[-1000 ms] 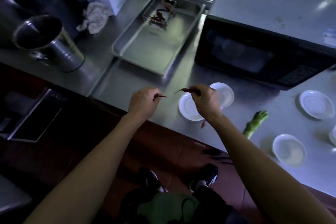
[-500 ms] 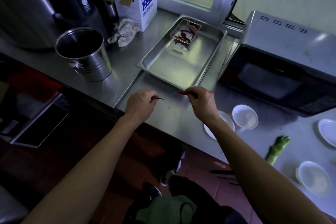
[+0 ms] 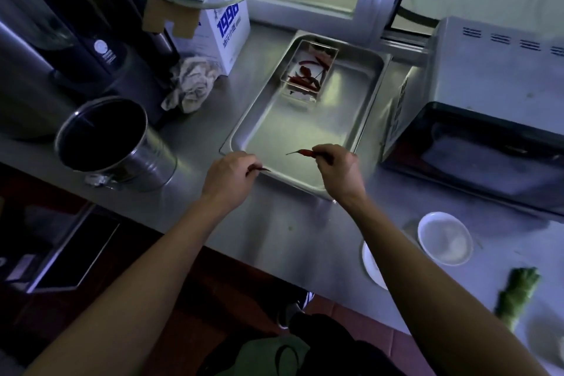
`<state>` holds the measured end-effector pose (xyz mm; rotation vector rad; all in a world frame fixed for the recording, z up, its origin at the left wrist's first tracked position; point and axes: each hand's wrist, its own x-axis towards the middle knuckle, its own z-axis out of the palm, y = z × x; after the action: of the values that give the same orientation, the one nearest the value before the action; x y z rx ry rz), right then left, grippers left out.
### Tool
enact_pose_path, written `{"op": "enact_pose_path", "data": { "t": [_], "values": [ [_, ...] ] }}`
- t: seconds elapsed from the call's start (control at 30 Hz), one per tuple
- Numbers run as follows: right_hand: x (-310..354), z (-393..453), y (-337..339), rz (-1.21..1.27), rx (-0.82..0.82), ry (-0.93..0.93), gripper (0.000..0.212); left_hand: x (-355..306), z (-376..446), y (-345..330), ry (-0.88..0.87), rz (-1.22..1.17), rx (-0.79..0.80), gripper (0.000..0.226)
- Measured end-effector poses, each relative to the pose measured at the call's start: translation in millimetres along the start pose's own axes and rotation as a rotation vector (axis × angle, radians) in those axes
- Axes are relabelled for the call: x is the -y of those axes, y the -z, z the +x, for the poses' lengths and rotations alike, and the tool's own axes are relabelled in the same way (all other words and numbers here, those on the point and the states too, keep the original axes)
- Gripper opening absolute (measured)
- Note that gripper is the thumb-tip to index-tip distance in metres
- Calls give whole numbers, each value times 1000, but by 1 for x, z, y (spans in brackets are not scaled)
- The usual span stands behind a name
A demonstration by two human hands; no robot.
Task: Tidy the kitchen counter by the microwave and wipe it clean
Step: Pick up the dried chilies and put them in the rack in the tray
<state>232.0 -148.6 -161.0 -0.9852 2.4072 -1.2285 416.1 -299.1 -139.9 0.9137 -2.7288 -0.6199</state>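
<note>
Over steel tray (image 3: pixel 360 119), left hand (image 3: pixel 227 178) & right hand (image 3: pixel 338 172) each pinch-grip a chili; I judge next: drop both into clear box (image 3: pixel 309 75).

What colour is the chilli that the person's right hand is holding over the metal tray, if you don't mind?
Red, with a thin dark stem; the chilli shows best in the head view.

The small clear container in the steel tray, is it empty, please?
No, the small clear container in the steel tray holds several red chillies.

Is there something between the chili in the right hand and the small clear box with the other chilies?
Nothing visible. The right hand holds its chili over the tray's near end; only bare tray floor lies before the box.
</note>
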Motion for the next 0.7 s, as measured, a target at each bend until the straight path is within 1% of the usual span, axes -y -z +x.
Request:
{"op": "enact_pose_path", "data": {
  "t": [0.4, 0.57, 0.7],
  "values": [
    [-13, 70, -11, -51, -33, -72, 24, 16, 106, -15, -65, -36, 75, 12],
    [-14, 102, -9, -78, -101, -114, 23, 20, 159, -23, -132, -55, 149, 13],
    [-12, 138, -11, -106, -132, -147, 23, 19, 203, -24, -150, -72, 159, 15]
  ]
}}
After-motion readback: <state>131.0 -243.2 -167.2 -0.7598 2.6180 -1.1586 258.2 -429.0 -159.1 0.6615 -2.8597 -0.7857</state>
